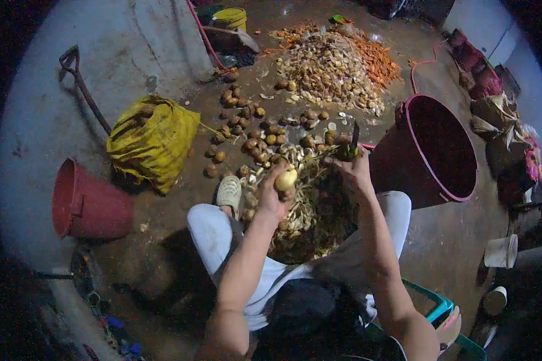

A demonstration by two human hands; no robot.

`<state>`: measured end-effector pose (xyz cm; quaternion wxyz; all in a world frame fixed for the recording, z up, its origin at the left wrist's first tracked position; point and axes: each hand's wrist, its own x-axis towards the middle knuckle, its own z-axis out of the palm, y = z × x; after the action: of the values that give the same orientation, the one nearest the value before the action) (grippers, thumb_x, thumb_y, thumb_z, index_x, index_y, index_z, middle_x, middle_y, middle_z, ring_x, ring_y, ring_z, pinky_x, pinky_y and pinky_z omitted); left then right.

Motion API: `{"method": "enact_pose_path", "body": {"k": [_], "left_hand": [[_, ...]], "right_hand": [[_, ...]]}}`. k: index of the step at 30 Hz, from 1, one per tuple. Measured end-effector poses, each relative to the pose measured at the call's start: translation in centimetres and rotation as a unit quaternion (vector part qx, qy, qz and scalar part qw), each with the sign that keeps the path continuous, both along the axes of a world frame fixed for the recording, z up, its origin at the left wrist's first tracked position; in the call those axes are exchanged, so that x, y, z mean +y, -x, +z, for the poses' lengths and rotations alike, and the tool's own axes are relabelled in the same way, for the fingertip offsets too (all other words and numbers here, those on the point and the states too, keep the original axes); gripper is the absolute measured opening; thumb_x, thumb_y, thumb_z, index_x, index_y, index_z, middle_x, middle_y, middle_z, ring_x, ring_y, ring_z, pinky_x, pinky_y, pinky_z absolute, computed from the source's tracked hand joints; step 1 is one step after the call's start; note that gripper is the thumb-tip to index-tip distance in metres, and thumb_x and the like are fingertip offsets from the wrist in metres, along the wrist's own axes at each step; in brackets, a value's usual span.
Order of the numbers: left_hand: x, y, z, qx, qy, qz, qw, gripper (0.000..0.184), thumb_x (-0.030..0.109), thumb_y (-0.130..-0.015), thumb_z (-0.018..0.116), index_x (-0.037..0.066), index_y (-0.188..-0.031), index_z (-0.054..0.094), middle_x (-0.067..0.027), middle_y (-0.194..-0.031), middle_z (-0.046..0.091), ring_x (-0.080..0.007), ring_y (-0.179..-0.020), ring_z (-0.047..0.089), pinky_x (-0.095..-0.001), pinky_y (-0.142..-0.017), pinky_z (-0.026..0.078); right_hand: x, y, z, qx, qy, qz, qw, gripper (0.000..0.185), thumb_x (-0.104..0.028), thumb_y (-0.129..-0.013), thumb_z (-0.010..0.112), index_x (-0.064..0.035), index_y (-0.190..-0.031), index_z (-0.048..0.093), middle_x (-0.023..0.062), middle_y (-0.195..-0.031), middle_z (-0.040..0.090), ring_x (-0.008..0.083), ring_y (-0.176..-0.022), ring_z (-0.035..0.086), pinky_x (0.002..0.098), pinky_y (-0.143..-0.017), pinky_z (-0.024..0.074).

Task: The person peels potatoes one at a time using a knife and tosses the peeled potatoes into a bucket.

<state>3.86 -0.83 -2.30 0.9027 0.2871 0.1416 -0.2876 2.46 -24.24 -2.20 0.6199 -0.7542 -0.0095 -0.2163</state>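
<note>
My left hand [271,201] is closed around a peeled, pale yellow round root vegetable [286,180], held up over the scraps between my knees. To the right, my right hand [358,171] grips a knife [355,137], its dark blade pointing up and away from me. The two hands are apart, and the blade does not touch the vegetable. Below them lies a heap of pale peelings [299,218]. Just beyond, several brown unpeeled round vegetables [256,144] are scattered on the wet floor. Their exact kind is hard to tell.
A large red tub [403,150] stands close by my right arm. On the left are a yellow sack [153,141], a red bucket [102,207] and a long-handled tool [84,90] against the wall. Farther off lies a big pile of pale and orange scraps [337,66].
</note>
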Motion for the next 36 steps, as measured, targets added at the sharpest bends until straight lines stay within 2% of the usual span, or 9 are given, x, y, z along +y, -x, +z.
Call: {"method": "enact_pose_path", "body": {"k": [5, 7, 9, 16, 19, 23, 25, 29, 36], "left_hand": [[-0.7, 0.6, 0.2, 0.032, -0.073, 0.055, 0.995, 0.02, 0.032, -0.087, 0.06, 0.013, -0.095, 0.06, 0.0037, -0.067, 0.051, -0.0096, -0.044, 0.041, -0.0228, -0.037, 0.028], [-1.3, 0.9, -0.4, 0.008, -0.065, 0.08, 0.995, 0.019, 0.031, -0.086, 0.059, 0.013, -0.094, 0.061, 0.0026, -0.071, 0.053, -0.0106, -0.048, 0.045, -0.0237, -0.038, 0.031], [-1.9, 1.0, -1.1, -0.039, -0.042, 0.133, 0.99, 0.017, 0.028, -0.086, 0.058, 0.013, -0.093, 0.061, 0.0002, -0.078, 0.059, -0.0126, -0.055, 0.054, -0.0254, -0.041, 0.037], [-1.1, 0.7, -3.2, -0.072, -0.072, 0.087, 0.991, 0.015, 0.025, -0.087, 0.058, 0.012, -0.092, 0.064, -0.0008, -0.084, 0.062, -0.0133, -0.066, 0.059, -0.0276, -0.051, 0.047], [-2.0, 1.2, -3.5, -0.048, -0.082, 0.107, 0.99, 0.014, 0.023, -0.085, 0.059, 0.011, -0.092, 0.064, -0.0013, -0.083, 0.063, -0.0135, -0.064, 0.06, -0.0291, -0.046, 0.046], [-0.5, 1.0, -3.4, -0.06, -0.108, 0.067, 0.99, 0.014, 0.018, -0.08, 0.061, 0.007, -0.089, 0.064, -0.0057, -0.084, 0.065, -0.0174, -0.07, 0.064, -0.031, -0.054, 0.053], [-1.2, 1.5, -2.0, -0.082, -0.133, 0.13, 0.979, 0.016, 0.016, -0.08, 0.061, 0.004, -0.088, 0.065, -0.0069, -0.083, 0.066, -0.0175, -0.072, 0.065, -0.0296, -0.058, 0.054], [-1.3, 2.1, -1.2, -0.238, -0.211, 0.169, 0.933, 0.019, 0.014, -0.079, 0.061, -0.003, -0.083, 0.068, -0.0078, -0.08, 0.066, -0.0157, -0.072, 0.063, -0.0285, -0.067, 0.052], [-1.0, 1.5, -0.4, -0.433, -0.352, 0.168, 0.813, 0.022, 0.017, -0.08, 0.06, -0.003, -0.08, 0.068, -0.0081, -0.072, 0.067, -0.0165, -0.068, 0.063, -0.0301, -0.067, 0.049]], "right_hand": [[3.8, 2.0, 4.5, 0.064, 0.024, 0.024, 0.997, 0.047, 0.001, -0.073, 0.079, 0.003, -0.114, 0.058, 0.0086, -0.11, 0.065, 0.0123, -0.096, 0.06, 0.0307, -0.084, 0.0525], [4.5, 2.4, 2.8, 0.052, -0.272, 0.104, 0.955, 0.047, 0.006, -0.071, 0.076, 0.0036, -0.115, 0.058, 0.0088, -0.112, 0.064, 0.0124, -0.098, 0.06, 0.0294, -0.084, 0.0514], [4.5, 2.9, 2.0, 0.011, 0.02, 0.039, 0.999, 0.049, 0.011, -0.069, 0.07, 0.0045, -0.116, 0.058, 0.0084, -0.111, 0.065, 0.0121, -0.098, 0.06, 0.0286, -0.084, 0.0506], [4.5, 2.8, 3.8, 0.053, -0.112, 0.019, 0.992, 0.046, 0.009, -0.068, 0.073, 0.0045, -0.113, 0.06, 0.0054, -0.102, 0.067, 0.0149, -0.095, 0.063, 0.0339, -0.084, 0.0529], [2.5, 2.1, 0.9, -0.006, 0.049, 0.062, 0.997, 0.039, 0.003, -0.077, 0.073, 0.0028, -0.113, 0.06, 0.0078, -0.106, 0.066, 0.0155, -0.097, 0.062, 0.035, -0.082, 0.0539], [3.1, 2.1, 4.3, 0.082, -0.236, 0.032, 0.968, 0.041, 0.008, -0.075, 0.071, 0.0033, -0.114, 0.059, 0.0075, -0.108, 0.064, 0.0152, -0.102, 0.059, 0.0332, -0.087, 0.0517], [4.6, 3.6, 6.0, 0.049, -0.011, 0.07, 0.996, 0.042, 0.009, -0.073, 0.071, 0.0037, -0.113, 0.059, 0.0068, -0.105, 0.065, 0.0165, -0.099, 0.06, 0.0361, -0.089, 0.0522], [1.5, 1.2, 2.9, 0.117, -0.127, -0.012, 0.985, 0.046, 0.009, -0.068, 0.074, 0.0024, -0.111, 0.06, 0.0066, -0.105, 0.065, 0.0141, -0.097, 0.061, 0.0322, -0.086, 0.0518], [1.4, 1.2, 2.4, 0.047, 0.064, 0.017, 0.997, 0.046, -0.008, -0.064, 0.087, 0.0007, -0.102, 0.064, 0.0055, -0.094, 0.069, 0.0107, -0.089, 0.06, 0.0299, -0.083, 0.0502]]}}
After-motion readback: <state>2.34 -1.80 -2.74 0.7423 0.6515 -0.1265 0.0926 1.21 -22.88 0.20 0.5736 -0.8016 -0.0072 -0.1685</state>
